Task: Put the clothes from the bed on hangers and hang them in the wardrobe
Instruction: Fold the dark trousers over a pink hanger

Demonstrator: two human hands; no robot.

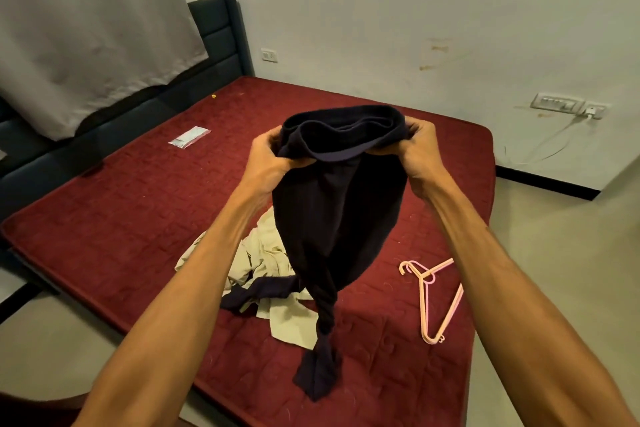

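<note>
1. Nearest the camera, two bare forearms are being stretched forward over the near corner of the bed [138, 211].
2. The lower end of the dark navy garment [337, 211] is being rested on the red quilted mattress close to that corner. It is twisted into a narrow rope, and a second twisted strand is being trailed leftward.
3. That strand is lying across a crumpled beige garment [266, 253], which is touching the navy one from behind and to the left.
4. To the right of both, apart from them, pink hangers [437, 298] are lying flat on the mattress, hooks pointing away and to the left.
5. The navy garment is being held above the bed with its long axis nearly upright, its open banded end pointing up toward the camera.
6. That end is being gripped and spread by the left hand [268, 149] on one side and the right hand [414, 146] on the other, fingers curled into the fabric.
7. Farther off, a small clear packet [189, 137] is lying on the mattress.
8. Behind it, a dark padded headboard [221, 38] is being partly covered by a grey curtain [86, 28].
9. On the pale, stained wall [398, 10] behind, a socket [269, 55] and a switch panel [557, 103] are showing, a white charger [590, 111] being plugged in beside the panel.
</note>
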